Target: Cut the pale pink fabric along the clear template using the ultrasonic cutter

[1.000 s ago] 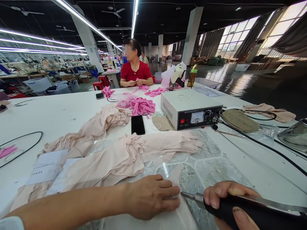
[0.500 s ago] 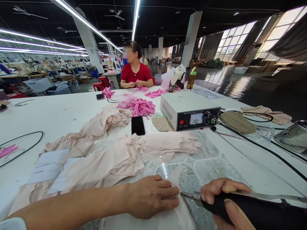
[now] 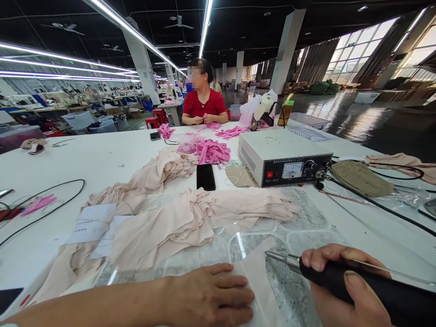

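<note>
My left hand [image 3: 220, 295] lies flat on a thin, pale beige fabric piece [image 3: 260, 268], its fingers spread and pressing it against the clear-coated, grey mottled board [image 3: 306, 238]. My right hand [image 3: 347, 277] is wrapped round the black handle of a handheld ultrasonic cutter [image 3: 284, 260]. The cutter's pointed metal tip is at the right edge of the fabric, near its narrow upper end; whether it touches cannot be made out. Beyond my hands spreads a layered pile of beige fabric pieces [image 3: 170, 227]. Part of the fabric piece is hidden under my left hand.
A white control box [image 3: 286, 152] with a dial and cable stands at the back right. Nearby lie a black phone [image 3: 205, 177], pink strips [image 3: 213, 152] and brown card templates [image 3: 361, 177]. Across the table [image 3: 112, 159] sits a person in red [image 3: 204, 106], handling pink strips.
The view has shifted left. The cutter tip has moved up along the fabric's right edge, away from my left fingertips. My left hand sits lower, its fingers more spread.
</note>
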The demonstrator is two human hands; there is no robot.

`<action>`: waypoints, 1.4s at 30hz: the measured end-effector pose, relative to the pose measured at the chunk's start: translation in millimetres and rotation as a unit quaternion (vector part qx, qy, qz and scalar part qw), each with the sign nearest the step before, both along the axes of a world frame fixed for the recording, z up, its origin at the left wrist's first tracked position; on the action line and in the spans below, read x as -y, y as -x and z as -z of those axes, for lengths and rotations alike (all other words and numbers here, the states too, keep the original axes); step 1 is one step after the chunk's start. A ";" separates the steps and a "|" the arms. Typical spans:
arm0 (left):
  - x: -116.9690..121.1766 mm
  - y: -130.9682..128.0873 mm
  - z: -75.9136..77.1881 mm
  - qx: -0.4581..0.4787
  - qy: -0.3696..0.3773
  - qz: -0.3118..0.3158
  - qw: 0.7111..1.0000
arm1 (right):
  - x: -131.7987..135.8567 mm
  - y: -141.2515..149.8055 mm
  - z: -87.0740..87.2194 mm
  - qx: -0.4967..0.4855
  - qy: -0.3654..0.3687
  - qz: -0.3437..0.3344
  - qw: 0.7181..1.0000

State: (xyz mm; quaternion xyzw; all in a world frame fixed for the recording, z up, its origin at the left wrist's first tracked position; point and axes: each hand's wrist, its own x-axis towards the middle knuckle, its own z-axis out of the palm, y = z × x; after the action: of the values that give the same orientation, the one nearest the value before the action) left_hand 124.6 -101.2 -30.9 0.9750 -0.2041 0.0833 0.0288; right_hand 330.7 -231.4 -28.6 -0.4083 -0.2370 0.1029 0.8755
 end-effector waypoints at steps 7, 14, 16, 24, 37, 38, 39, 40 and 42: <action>-2.8 3.9 -7.9 -0.018 0.027 0.013 0.999 | -2.1 -0.8 1.7 0.013 -0.014 -0.009 1.000; -21.9 -29.4 -11.8 0.014 0.041 0.025 0.999 | -10.3 3.9 3.7 0.030 -0.014 -0.020 0.999; -27.7 -38.8 -8.5 0.017 0.032 0.038 0.999 | -11.3 5.0 4.9 0.034 -0.017 -0.014 0.999; -34.7 -41.3 0.6 0.038 0.026 0.047 0.998 | -13.0 5.1 8.7 0.025 -0.023 -0.015 0.999; -37.8 -47.8 -3.3 0.043 -0.001 0.109 0.993 | -13.3 7.0 10.0 0.023 -0.018 -0.016 0.999; -38.0 -48.3 -3.3 0.042 -0.003 0.112 0.993 | -14.0 6.4 10.5 0.020 -0.016 -0.015 1.000; -38.2 -48.7 -3.4 0.040 -0.006 0.113 0.993 | -14.8 5.7 10.3 0.016 -0.014 -0.013 1.000; -38.2 -49.1 -3.6 0.038 -0.009 0.114 0.993 | -15.2 5.1 9.3 0.012 -0.012 -0.011 1.000; -37.9 -49.8 -4.5 0.036 -0.010 0.111 0.993 | -13.8 5.0 4.5 0.002 -0.010 -0.009 1.000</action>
State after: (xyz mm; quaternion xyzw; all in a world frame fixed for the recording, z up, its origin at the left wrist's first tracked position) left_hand 174.4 -63.3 -26.4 0.9428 -0.3132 0.1122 0.0205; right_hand 325.7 -217.6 -33.1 -0.3977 -0.2437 0.1069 0.8781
